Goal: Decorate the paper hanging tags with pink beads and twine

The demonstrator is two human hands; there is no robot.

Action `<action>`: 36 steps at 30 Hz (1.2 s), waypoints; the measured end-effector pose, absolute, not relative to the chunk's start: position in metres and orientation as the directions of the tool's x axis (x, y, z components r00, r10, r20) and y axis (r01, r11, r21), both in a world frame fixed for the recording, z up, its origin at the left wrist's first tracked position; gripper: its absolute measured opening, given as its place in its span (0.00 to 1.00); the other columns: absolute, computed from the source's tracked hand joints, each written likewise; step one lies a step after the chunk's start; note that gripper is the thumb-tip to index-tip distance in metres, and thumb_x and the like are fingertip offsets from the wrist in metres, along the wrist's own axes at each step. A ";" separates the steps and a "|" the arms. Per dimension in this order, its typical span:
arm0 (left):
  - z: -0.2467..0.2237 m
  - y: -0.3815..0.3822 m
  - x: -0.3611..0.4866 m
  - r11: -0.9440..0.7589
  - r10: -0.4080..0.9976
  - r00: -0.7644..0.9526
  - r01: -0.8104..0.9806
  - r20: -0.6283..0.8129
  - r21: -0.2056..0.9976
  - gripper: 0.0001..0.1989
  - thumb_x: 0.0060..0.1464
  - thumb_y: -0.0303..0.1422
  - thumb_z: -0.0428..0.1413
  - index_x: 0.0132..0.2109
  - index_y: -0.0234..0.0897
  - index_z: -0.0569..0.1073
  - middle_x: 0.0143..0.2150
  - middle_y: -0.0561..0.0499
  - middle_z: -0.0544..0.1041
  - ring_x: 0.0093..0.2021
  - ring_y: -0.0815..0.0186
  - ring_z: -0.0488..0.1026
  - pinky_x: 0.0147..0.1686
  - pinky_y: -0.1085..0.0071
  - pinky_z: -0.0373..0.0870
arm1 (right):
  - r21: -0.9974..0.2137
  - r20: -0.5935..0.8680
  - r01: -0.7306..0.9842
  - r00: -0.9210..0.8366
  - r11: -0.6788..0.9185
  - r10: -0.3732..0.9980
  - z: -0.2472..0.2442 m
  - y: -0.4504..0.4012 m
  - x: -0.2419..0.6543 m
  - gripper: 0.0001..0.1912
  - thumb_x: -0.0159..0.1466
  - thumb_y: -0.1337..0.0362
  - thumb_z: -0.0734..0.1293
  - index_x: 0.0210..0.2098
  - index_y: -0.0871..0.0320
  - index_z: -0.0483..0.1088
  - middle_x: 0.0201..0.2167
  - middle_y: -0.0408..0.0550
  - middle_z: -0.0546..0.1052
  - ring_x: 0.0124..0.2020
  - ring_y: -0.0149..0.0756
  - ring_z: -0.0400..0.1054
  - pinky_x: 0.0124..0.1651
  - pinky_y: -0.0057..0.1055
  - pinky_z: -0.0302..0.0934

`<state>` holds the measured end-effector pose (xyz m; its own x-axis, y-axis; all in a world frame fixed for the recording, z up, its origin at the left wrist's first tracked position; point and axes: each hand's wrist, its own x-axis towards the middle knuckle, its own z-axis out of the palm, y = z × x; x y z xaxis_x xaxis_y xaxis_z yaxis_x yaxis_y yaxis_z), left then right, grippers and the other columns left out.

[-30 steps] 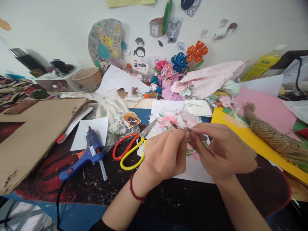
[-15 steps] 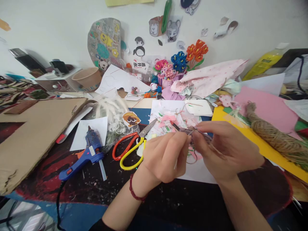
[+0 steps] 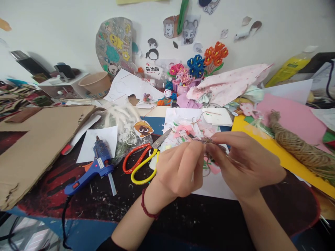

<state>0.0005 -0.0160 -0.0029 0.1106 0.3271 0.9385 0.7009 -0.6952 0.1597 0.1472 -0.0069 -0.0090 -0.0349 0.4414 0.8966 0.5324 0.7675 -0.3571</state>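
Observation:
My left hand [image 3: 180, 169] is closed in a pinch at the middle of the view, with a thin pale stick showing below its fingers. Close against it on the right, my right hand [image 3: 243, 162] pinches a tangle of thin brownish cord [image 3: 209, 141] between thumb and forefinger. The fingertips of both hands nearly meet at this cord and partly hide it. Under and behind them lies white paper [image 3: 209, 190] strewn with pink and green scraps [image 3: 184, 129]. Scissors [image 3: 142, 160] with one red and one yellow handle rest left of my left hand.
A blue glue gun [image 3: 95, 167] lies at the left on white paper, beside cardboard [image 3: 47, 139]. A bag of white cord [image 3: 123, 122] is behind the scissors. Twine [image 3: 298, 144] lies at the right on a yellow sheet [image 3: 243, 130]. Craft flowers [image 3: 196, 66] stand by the wall.
Both hands stay close together. The left fingertips have shifted slightly at the cord, and less of the thin stick shows between the hands.

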 end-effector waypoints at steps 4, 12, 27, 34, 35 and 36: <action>-0.004 -0.016 0.001 -0.699 0.327 0.124 0.699 0.937 0.152 0.04 0.62 0.23 0.53 0.38 0.29 0.72 0.27 0.53 0.75 0.26 0.75 0.69 0.27 0.77 0.65 | -0.373 0.889 0.533 -0.030 0.759 0.458 -0.009 -0.007 0.148 0.15 0.57 0.76 0.73 0.42 0.55 0.75 0.33 0.43 0.80 0.33 0.32 0.74 0.36 0.31 0.70; -0.005 -0.019 -0.001 -0.685 0.340 0.169 0.718 0.925 0.121 0.05 0.62 0.23 0.52 0.37 0.31 0.71 0.25 0.54 0.72 0.23 0.73 0.65 0.24 0.74 0.63 | -0.373 0.901 0.493 -0.010 0.786 0.434 -0.012 -0.007 0.148 0.19 0.55 0.78 0.74 0.43 0.54 0.76 0.34 0.43 0.80 0.34 0.34 0.75 0.37 0.33 0.71; -0.005 -0.020 -0.001 -0.680 0.382 0.134 0.710 0.915 0.180 0.05 0.61 0.24 0.52 0.37 0.32 0.71 0.25 0.54 0.73 0.23 0.73 0.64 0.23 0.74 0.61 | -0.231 0.931 0.562 -0.109 0.794 0.348 -0.011 -0.009 0.148 0.20 0.55 0.80 0.73 0.45 0.56 0.76 0.36 0.45 0.81 0.37 0.35 0.77 0.39 0.32 0.73; -0.004 -0.021 -0.001 -0.723 0.365 0.101 0.658 0.926 0.213 0.04 0.60 0.23 0.53 0.36 0.33 0.70 0.24 0.55 0.72 0.22 0.74 0.66 0.24 0.76 0.64 | -0.382 0.886 0.495 -0.043 0.780 0.461 -0.013 -0.011 0.146 0.20 0.56 0.77 0.73 0.44 0.52 0.75 0.35 0.42 0.81 0.35 0.33 0.76 0.37 0.31 0.73; -0.004 -0.021 -0.001 -0.719 0.366 0.082 0.658 0.927 0.226 0.04 0.60 0.23 0.54 0.36 0.33 0.70 0.24 0.55 0.72 0.22 0.74 0.66 0.24 0.76 0.64 | -0.414 0.880 0.475 -0.010 0.777 0.475 -0.013 -0.010 0.146 0.19 0.56 0.77 0.73 0.44 0.52 0.75 0.34 0.42 0.81 0.34 0.33 0.76 0.36 0.32 0.72; -0.003 -0.022 -0.002 -0.711 0.371 0.067 0.662 0.926 0.237 0.03 0.60 0.24 0.54 0.36 0.34 0.70 0.24 0.55 0.72 0.22 0.74 0.66 0.23 0.76 0.64 | -0.438 0.875 0.458 0.019 0.773 0.484 -0.013 -0.010 0.146 0.18 0.56 0.76 0.73 0.43 0.51 0.75 0.34 0.42 0.80 0.33 0.34 0.75 0.35 0.32 0.72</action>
<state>-0.0015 -0.0221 -0.0034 0.0668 0.3713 0.9261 0.6617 -0.7112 0.2374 0.1458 -0.0096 -0.0128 0.0189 0.4838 0.8749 0.4585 0.7735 -0.4376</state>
